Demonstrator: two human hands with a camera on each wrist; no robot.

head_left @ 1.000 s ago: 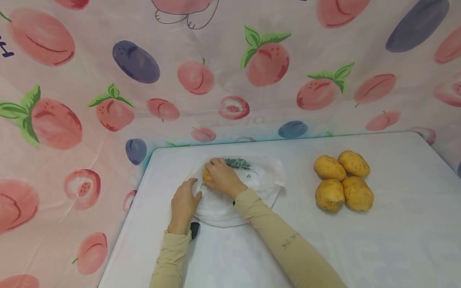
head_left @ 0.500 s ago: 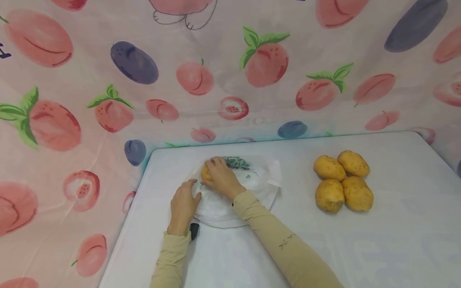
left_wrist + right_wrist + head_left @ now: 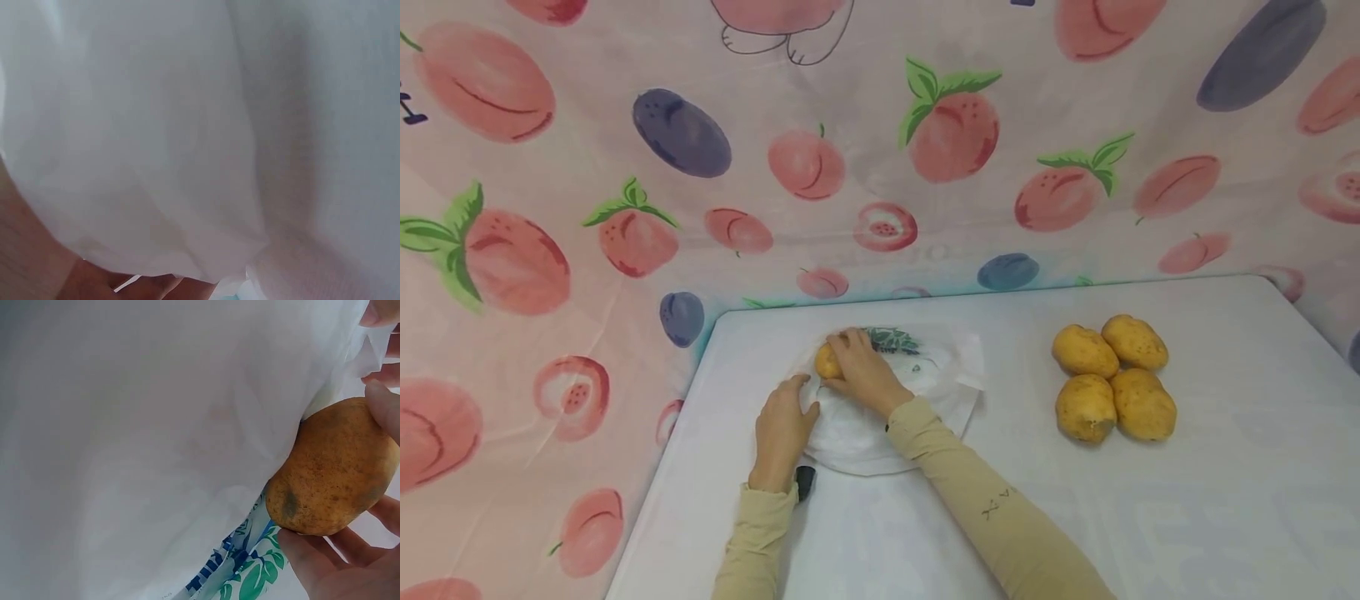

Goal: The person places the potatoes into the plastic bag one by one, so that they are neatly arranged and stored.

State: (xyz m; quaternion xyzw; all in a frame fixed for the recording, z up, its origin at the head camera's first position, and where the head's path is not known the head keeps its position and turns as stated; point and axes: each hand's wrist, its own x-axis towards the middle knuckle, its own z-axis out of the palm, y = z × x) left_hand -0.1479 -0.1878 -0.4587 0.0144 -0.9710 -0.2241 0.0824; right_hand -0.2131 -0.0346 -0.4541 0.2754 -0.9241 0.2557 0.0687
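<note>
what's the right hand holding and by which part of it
The right hand holds a potato by its opposite sides, thumb on one and fingers on the other.

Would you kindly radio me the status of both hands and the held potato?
Right hand gripping potato at edge of the white bag. Left hand holding the bag. Bag film against the potato; nothing else seen blocking it.

A creased white bag (image 3: 144, 137) fills most of the view, the left hand (image 3: 72, 281) at its lower edge, worktop (image 3: 359, 125) at right.
</note>
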